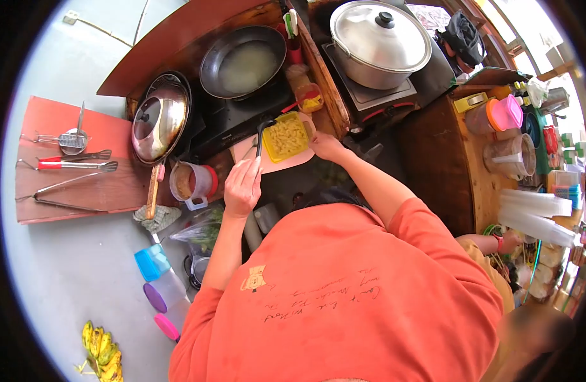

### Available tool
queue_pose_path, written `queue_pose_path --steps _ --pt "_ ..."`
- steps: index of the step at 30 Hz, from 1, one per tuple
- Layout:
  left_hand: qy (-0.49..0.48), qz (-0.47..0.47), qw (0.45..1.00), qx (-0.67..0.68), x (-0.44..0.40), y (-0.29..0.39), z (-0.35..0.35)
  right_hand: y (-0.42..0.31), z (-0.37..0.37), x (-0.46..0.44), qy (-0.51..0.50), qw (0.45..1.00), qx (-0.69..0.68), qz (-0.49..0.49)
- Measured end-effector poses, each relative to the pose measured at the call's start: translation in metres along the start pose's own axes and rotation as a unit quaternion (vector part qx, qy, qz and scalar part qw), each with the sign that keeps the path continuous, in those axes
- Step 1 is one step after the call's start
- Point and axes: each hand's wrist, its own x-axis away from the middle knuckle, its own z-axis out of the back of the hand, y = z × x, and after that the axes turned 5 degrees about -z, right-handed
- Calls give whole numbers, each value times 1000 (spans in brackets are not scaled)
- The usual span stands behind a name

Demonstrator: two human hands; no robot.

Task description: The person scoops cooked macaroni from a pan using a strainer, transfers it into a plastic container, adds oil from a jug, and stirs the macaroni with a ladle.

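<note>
My left hand [243,184] is closed around the handle of a black-headed kitchen utensil [260,141], its head up near the stove edge; I cannot make out its exact kind. A yellow square container [281,155] filled with pale chunks [288,135] sits just right of the utensil, over a light pink board [293,162]. At the container's right edge, my right hand [328,146] grips with its fingers, partly hidden. Beyond both hands, a black frying pan [210,70] with cloudy liquid in it rests on the stove [258,102].
A lidded steel pot [382,63] stands back right. Left are a lidded wok [156,127], its handle jutting toward me, and a measuring jug [190,181]. Tongs [76,165] lie on a reddish table [57,210]. Another person's hand [510,242] is at the right.
</note>
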Motion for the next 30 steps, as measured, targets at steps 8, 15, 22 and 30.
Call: queue_pose_path --steps 8,15,22,30 --pt "24 -4 1000 14 -1 -10 10 4 -34 -43 17 998 1 -68" --pt "-114 16 990 80 29 -37 -47 -7 -35 -43 -51 965 -222 -134" --pt "-125 -15 986 110 14 -51 -95 7 -49 -20 -15 967 -238 -94" --pt "-188 -95 965 158 11 -37 -72 -17 -27 16 2 908 -395 -142"
